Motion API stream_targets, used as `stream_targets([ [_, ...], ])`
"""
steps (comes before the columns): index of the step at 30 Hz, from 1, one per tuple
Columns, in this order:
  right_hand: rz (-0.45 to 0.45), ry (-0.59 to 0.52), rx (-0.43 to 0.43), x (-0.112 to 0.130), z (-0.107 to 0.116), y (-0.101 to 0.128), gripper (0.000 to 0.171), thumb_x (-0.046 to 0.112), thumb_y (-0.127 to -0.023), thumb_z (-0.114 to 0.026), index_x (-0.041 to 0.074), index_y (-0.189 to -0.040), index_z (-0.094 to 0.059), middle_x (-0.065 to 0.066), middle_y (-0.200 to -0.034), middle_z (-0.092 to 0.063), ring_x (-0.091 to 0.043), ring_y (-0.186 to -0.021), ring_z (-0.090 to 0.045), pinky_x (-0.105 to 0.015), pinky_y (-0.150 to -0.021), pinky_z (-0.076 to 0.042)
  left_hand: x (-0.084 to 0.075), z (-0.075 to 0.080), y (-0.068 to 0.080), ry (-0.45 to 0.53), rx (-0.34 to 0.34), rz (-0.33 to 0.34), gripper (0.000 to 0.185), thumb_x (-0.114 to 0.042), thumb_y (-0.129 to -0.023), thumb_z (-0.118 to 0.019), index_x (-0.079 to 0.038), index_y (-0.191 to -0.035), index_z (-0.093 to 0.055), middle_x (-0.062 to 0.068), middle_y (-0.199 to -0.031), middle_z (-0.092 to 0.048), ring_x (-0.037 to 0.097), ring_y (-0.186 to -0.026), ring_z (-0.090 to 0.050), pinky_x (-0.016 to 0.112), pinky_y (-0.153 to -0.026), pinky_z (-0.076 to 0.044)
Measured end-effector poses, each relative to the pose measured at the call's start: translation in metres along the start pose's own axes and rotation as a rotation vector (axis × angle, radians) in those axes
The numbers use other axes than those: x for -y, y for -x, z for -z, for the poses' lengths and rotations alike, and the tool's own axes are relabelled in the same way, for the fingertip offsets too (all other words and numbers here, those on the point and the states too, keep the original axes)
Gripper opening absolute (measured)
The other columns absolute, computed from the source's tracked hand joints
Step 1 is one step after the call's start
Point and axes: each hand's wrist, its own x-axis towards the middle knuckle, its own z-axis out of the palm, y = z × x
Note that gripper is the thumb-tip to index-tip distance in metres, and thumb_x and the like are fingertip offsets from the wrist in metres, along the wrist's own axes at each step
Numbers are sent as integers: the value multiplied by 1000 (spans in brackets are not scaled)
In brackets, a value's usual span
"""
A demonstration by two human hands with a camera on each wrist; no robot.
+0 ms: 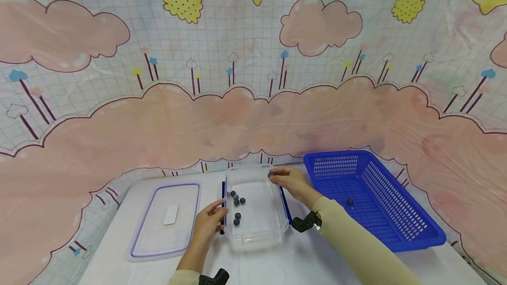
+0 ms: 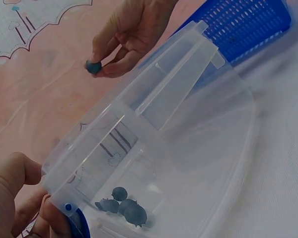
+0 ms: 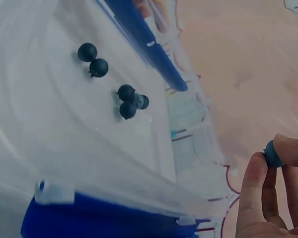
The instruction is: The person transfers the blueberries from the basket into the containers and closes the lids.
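Note:
My right hand point(image 1: 292, 184) pinches a blueberry point(image 3: 273, 154) between thumb and fingertips, above the far right corner of a clear plastic container point(image 1: 259, 232). With thumb and curled fingers, my left hand point(image 1: 208, 220) grips the container's left wall beside a blue side latch point(image 2: 80, 223). Inside, several dark blueberries point(image 2: 134, 213) lie on the floor near the left wall, some touching each other. The container stands uncovered on the white table. In the right wrist view the other blue latch point(image 3: 109, 218) hangs along the container's near side.
To the right stands a blue perforated basket point(image 1: 396, 206) with one blueberry point(image 1: 350, 202) in it. A clear lid with a blue seal point(image 1: 152, 232) lies flat at the left, bearing a white rectangle point(image 1: 170, 214). A patterned cloth point(image 1: 245, 122) hangs behind the table.

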Motion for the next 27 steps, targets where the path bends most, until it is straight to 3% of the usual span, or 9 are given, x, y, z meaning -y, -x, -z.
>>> stream_targets([
  [6,-21,90,-19,-5,-16,-4,32,-2,-85,-70,-11,-115,-65,-9,-101,-72,-10,-85,-65,-29,-86,-56,0,0,0,4,3,-2,44,-15,-90,-68,-6,-132,-62,1,-94,-59,12,-79,-54,20,-56,-51],
  [17,-56,84,33,-9,-48,-10,29,-3,-85,-70,-9,-113,-67,-14,-105,-71,-15,-89,-67,-34,-89,-56,3,-1,-2,12,-8,2,43,-16,-89,-68,-8,-131,-63,2,-96,-59,12,-82,-54,19,-57,-51],
  [22,-68,95,48,-15,-54,-15,31,-2,-86,-70,-10,-115,-66,-13,-104,-71,-15,-90,-67,-33,-89,-56,4,-1,-2,13,-7,-3,43,-16,-89,-69,-7,-131,-63,1,-95,-59,12,-81,-54,19,-57,-51],
  [27,-74,137,9,-21,-56,-19,32,-1,-84,-71,-10,-114,-66,-14,-103,-71,-15,-88,-67,-32,-87,-57,4,-1,-2,11,-10,0,43,-15,-88,-69,-7,-130,-64,0,-94,-60,12,-80,-55,19,-57,-51],
])
